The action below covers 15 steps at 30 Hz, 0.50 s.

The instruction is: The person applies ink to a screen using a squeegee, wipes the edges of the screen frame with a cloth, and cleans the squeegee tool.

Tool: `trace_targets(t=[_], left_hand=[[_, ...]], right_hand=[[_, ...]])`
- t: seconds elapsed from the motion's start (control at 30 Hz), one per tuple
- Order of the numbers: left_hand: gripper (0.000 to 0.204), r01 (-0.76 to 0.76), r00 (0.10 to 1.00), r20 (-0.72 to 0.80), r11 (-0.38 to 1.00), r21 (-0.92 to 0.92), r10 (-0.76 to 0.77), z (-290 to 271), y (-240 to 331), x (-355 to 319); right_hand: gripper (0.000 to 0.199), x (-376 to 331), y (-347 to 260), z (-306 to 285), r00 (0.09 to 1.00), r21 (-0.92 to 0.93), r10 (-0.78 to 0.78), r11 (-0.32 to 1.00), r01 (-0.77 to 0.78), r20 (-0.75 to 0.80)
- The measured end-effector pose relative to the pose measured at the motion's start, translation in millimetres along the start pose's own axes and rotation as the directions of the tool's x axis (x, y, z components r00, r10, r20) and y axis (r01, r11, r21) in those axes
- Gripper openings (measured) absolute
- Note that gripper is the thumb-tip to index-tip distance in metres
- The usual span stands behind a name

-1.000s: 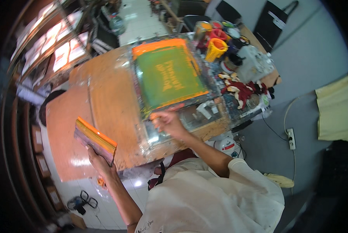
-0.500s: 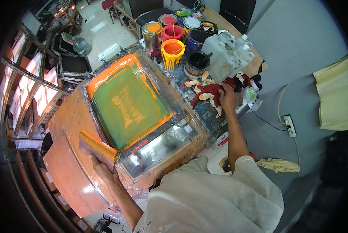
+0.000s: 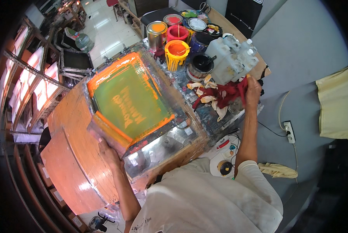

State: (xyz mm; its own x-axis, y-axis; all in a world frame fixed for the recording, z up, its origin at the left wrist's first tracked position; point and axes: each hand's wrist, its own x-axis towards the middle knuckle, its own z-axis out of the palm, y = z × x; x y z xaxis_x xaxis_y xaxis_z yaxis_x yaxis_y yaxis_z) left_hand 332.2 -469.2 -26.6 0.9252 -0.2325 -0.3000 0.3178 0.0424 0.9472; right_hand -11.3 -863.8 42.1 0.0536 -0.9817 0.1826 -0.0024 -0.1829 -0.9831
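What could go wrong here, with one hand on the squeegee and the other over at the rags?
1. The left hand alone holds the inked squeegee at the screen edge; it might tip and smear orange ink.
2. The right hand grips a red rag close to the open ink cans and the white jugs; a tug may knock one over.
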Motion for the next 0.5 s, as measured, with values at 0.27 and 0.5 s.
trace_targets(t=[0.27,0.5], left_hand=[[0.052,-0.01,1.0,0.025,0.999,-0.052,0.011,-16,8,-6],[0.053,-0.009,1.0,0.01,0.99,-0.141,0.01,-28,6,-11]], right_hand=[[0.024,-58,-66,40,0.957,-0.214,0.201,0.964,-0.156,0.208],[0.011,-122,108,23,0.891,-0.482,-0.214,0.778,0.403,0.4]])
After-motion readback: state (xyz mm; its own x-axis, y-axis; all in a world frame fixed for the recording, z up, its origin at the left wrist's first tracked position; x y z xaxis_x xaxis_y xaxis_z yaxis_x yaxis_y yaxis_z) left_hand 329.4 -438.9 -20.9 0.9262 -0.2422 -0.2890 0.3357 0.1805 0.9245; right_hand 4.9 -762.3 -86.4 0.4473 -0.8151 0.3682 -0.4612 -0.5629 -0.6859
